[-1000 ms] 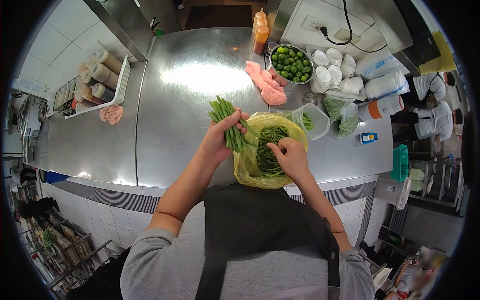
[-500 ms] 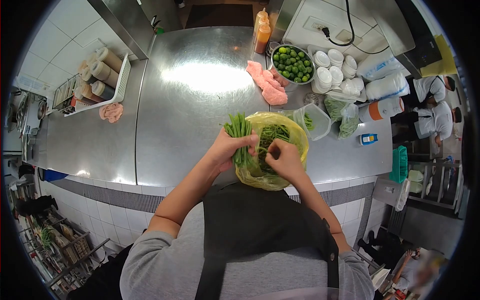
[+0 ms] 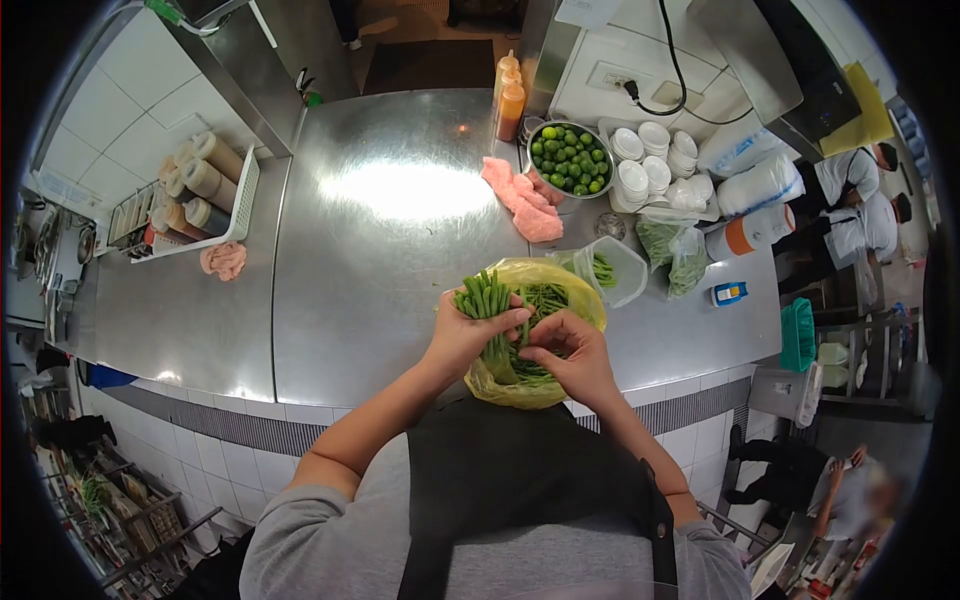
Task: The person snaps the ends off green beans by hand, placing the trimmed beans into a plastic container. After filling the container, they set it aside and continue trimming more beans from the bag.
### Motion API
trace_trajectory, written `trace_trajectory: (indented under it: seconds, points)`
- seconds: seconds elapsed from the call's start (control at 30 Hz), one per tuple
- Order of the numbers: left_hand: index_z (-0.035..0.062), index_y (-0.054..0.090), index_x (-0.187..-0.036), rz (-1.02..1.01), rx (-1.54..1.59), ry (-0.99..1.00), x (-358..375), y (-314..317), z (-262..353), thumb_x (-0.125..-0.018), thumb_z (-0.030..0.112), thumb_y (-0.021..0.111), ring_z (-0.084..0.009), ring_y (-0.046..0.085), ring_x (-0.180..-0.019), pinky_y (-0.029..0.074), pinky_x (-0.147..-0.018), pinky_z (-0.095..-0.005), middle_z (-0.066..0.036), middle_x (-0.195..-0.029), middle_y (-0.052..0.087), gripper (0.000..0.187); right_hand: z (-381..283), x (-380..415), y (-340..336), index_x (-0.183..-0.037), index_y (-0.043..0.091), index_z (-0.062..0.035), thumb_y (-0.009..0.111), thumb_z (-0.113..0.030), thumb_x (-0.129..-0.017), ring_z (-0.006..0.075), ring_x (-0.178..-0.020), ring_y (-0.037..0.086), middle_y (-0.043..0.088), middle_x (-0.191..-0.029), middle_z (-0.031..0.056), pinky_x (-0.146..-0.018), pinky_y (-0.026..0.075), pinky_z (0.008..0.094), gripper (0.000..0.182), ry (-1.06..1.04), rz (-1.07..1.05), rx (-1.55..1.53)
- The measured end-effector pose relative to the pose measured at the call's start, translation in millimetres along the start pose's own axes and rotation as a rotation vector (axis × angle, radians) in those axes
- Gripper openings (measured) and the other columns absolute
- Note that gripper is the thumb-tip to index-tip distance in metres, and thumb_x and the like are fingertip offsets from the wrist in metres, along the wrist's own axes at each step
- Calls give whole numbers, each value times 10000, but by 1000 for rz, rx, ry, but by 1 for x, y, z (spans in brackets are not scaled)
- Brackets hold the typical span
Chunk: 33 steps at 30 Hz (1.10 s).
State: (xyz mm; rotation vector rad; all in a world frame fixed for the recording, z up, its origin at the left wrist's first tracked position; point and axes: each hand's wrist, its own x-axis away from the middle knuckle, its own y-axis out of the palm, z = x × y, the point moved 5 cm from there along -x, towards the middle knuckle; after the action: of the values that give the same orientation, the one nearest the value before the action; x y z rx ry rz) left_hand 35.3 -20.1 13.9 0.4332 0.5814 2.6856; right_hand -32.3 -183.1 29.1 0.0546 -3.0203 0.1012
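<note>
A bunch of green beans (image 3: 484, 295) stands upright in my left hand (image 3: 462, 335), its fingers wrapped round the stems and the thumb across the front. Just to the right, my right hand (image 3: 575, 355) is curled in a pinch, its fingertips at a green bean (image 3: 524, 312) beside the bunch. Both hands are over an open yellow plastic bag (image 3: 592, 297), which holds more loose green beans (image 3: 546, 295). Behind the bag, a clear plastic container (image 3: 630, 272) lies tilted with cut green pieces (image 3: 603, 270) inside.
On the steel counter (image 3: 370, 290) are a pink cloth (image 3: 525, 205), a bowl of limes (image 3: 570, 158), sauce bottles (image 3: 510, 105), stacked white cups (image 3: 655, 170) and bagged greens (image 3: 687, 262). A white basket of bottles (image 3: 240, 200) stands left. Other people (image 3: 845, 200) are at right.
My right hand has come up out of the bag's middle and closer to my left hand. The whole view has shifted, so the counter sits slightly lower. My left hand keeps its bunch.
</note>
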Motion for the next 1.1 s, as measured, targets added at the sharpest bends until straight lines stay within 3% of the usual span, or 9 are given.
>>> trace_trajectory:
  seconds: [0.07,0.23,0.37,0.47,0.57,0.63,0.73,0.97,1.1]
  points:
    - [-34,680,-976,-29,-53,-14,-1,-3,0,-836,-30,774,-146,673,-682,567,-629,-273,-159,-932,744,169,-4,-3,-8,-1002,663,-20,724,-36,-910,100,-865,671,701,-948,32,-787,534,261,112,-28,-81,93]
    - [-29,682,-976,-154,-80,-15,1,10,9,-849,-21,760,-147,683,-697,573,-628,-275,-163,-925,746,150,-20,-18,-27,-1014,698,-14,660,-156,-979,93,-805,624,695,-954,21,-803,511,268,151,46,68,-77]
    - [-22,689,-974,-160,-137,-19,0,14,4,-848,5,769,-135,676,-677,567,-621,-276,-84,-884,722,152,-12,-22,-21,-1050,696,6,635,-123,-997,96,-837,617,682,-955,33,-793,488,259,152,123,41,-339]
    - [-18,679,-970,-192,-132,-8,-1,14,4,-844,-19,758,-154,686,-694,571,-624,-283,-139,-909,741,148,-7,-24,-14,-994,694,10,655,-111,-980,94,-806,610,680,-920,24,-759,489,264,128,102,34,-371]
    - [-13,673,-948,-186,-87,-43,2,17,8,-839,-35,751,-153,681,-687,562,-615,-283,-130,-890,731,136,-15,-23,-14,-936,688,-8,678,-74,-933,138,-742,624,694,-862,33,-707,497,305,67,-8,96,-223]
    - [-12,666,-945,-166,-41,-86,2,14,2,-835,-40,748,-155,678,-678,559,-611,-286,-126,-883,726,140,-40,-21,-14,-911,670,4,715,9,-859,156,-761,628,646,-824,62,-688,499,288,69,-445,194,449]
    - [-14,653,-951,-121,52,-147,3,12,-6,-830,-48,746,-160,673,-666,554,-602,-291,-123,-876,720,156,-32,-18,-3,-920,669,-3,734,37,-812,219,-769,633,629,-834,99,-690,510,328,132,-585,235,560]
    - [-16,638,-973,121,46,-180,0,-14,-6,-822,-30,764,-159,667,-683,563,-624,-291,-124,-883,716,197,-29,3,9,-939,649,-11,720,45,-803,298,-832,620,623,-897,114,-716,506,401,163,-632,158,610]
    - [-10,622,-992,142,89,-160,-8,-27,5,-828,-21,763,-149,665,-694,568,-629,-286,-136,-910,712,216,-6,7,13,-1013,662,-10,638,66,-866,308,-945,645,653,-1026,126,-829,522,381,168,-462,-1,613]
